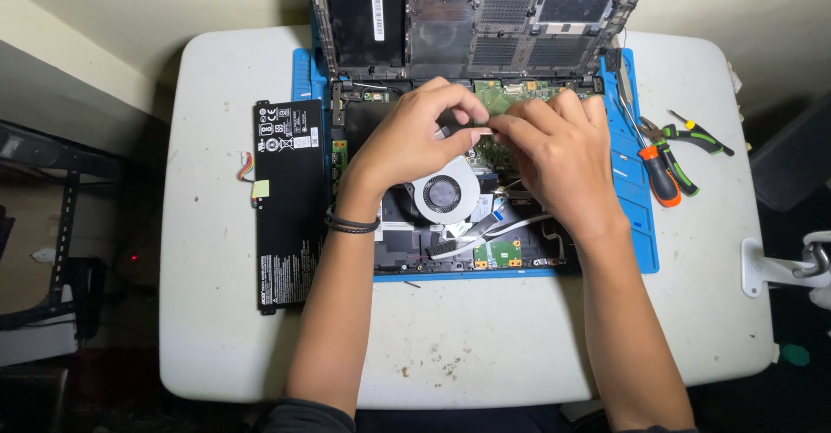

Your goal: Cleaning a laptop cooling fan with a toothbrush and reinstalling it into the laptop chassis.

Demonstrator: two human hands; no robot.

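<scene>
An opened laptop (407, 251) lies on a blue mat (639, 225), its round grey fan (444, 192) and green circuit board (506, 95) exposed. The removed bottom cover (485, 17) stands tilted up at the back. My left hand (407, 138) and my right hand (563, 151) meet over the board, just behind the fan. Both pinch a small thin dark part (468, 126) between their fingertips. What kind of part it is cannot be made out. A dark band sits on my left wrist.
A long black battery pack (290, 199) with a coloured wire lead lies left of the mat on the white table (485, 346). An orange-handled screwdriver (662, 177) and green-handled tools (701, 137) lie to the right. A white bracket (779, 268) sits at the table's right edge.
</scene>
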